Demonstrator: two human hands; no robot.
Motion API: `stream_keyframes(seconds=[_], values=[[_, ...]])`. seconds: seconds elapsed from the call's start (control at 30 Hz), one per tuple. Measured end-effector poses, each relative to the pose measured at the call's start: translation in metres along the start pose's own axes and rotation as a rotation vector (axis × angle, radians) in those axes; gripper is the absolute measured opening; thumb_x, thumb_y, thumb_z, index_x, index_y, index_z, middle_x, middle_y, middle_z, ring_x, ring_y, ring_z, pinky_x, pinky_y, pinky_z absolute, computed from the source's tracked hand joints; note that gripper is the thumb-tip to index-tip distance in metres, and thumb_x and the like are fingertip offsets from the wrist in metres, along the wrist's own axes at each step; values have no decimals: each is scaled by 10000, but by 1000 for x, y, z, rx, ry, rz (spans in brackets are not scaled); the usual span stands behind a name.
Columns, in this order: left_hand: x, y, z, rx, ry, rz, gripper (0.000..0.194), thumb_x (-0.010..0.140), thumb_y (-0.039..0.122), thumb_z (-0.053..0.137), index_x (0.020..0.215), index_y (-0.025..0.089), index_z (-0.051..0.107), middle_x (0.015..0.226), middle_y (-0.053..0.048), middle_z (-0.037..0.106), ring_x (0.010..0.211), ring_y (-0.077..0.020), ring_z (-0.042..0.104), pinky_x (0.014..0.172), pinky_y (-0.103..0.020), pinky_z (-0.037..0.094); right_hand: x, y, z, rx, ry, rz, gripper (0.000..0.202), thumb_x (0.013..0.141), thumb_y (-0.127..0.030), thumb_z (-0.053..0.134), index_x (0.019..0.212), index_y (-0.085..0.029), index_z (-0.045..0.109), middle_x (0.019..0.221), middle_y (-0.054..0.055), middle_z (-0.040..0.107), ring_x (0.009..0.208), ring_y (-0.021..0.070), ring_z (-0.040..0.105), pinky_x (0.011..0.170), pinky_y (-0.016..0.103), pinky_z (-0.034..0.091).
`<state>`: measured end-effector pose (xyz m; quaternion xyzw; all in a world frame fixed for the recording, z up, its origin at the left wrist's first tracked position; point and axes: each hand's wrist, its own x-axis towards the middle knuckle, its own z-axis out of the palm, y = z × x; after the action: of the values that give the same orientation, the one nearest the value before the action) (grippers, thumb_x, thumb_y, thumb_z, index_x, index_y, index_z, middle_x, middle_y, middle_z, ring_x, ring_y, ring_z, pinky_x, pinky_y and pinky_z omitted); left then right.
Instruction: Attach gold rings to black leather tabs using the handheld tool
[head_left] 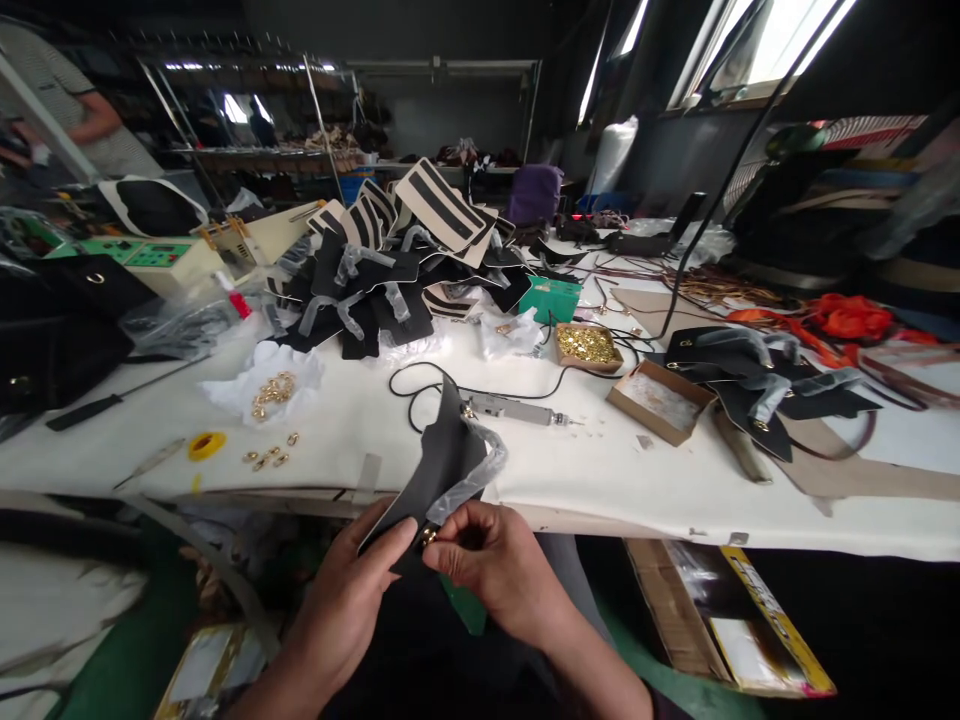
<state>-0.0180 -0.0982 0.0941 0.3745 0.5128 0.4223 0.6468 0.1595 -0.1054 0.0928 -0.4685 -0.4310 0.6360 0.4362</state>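
Note:
Over the table's front edge, my left hand [358, 580] grips the lower left end of a black leather piece [435, 460], thumb on top. A plastic-wrapped handle [480, 475] arches along the piece's right side, with gold hardware at both ends. My right hand [491, 565] pinches the lower gold fitting [428, 537] between thumb and fingers. Behind the piece lies a grey electric screwdriver [517, 410] with a black cord. Gold clasps [275, 394] rest on white wrapping to the left, and a few loose ones [266, 458] lie nearer the edge.
Black and beige leather pieces [375, 270] are heaped at the back. A box of small gold parts [587, 346] and a cardboard tray [660, 402] stand right of centre. Yellow tape [206, 445] lies left. A person [90, 110] is at the far left.

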Motion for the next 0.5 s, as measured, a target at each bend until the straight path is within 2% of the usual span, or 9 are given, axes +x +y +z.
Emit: stream_keyframes(seconds=[0.13,0.27,0.4,0.5], values=[[14,12,-13,129,-197,-107,466,845,458,775,1244,224,714,1222,-109,751,1003,-328,743,678,-414,674,2,7,-15,-75,-43,60,281,787,-402,818,782,-167,663,650,-32,595,569,112,510,553,247,385],[20,11,-17,194,-315,-208,456,890,539,715,1217,221,734,1080,-98,777,881,-274,750,594,-345,654,-2,15,-18,-134,-47,109,233,808,-377,782,802,-174,668,642,-38,596,546,107,518,526,235,373],[17,0,-13,241,-296,-163,491,875,613,704,1129,198,772,1043,-88,783,886,-272,751,686,-380,683,-12,14,-15,-202,-27,137,251,880,-424,713,820,-190,644,672,-31,616,531,113,551,500,230,373],[10,-9,-8,228,-193,-106,512,839,636,733,1123,212,774,1091,-76,780,966,-301,744,754,-400,686,-19,2,-13,-417,-16,68,302,961,-416,618,750,-200,625,620,-16,615,527,123,536,501,245,345]])
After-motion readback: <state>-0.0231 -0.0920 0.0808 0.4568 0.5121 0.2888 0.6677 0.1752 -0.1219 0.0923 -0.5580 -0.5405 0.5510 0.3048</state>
